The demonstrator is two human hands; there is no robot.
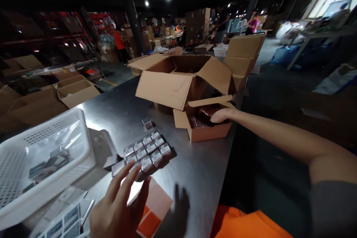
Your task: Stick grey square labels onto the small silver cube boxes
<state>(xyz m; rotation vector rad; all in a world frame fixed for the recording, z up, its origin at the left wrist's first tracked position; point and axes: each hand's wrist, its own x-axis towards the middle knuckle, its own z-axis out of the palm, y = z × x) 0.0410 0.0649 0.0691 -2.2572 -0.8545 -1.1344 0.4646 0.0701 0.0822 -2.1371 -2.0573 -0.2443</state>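
Observation:
My left hand (118, 202) hovers over the near part of the metal table, its fingers spread and holding nothing. Just beyond its fingertips stand small silvery boxes (151, 147) with white labels, packed in a block of rows. A few loose small boxes lie beside the block, and one single small box (147, 123) sits behind it. My right hand (219, 115) reaches into a small open carton (210, 134), where dark small boxes (197, 121) are visible. Shadow and the carton's flap partly hide those fingers, so whether they grip anything is unclear.
A large open carton (164, 87) stands behind the small one. At left, a white perforated basket (86, 148) holds some small boxes. Labelled sheets (65, 223) and an orange-and-white card (150, 223) lie near my left hand. The table's right edge runs beside the small carton.

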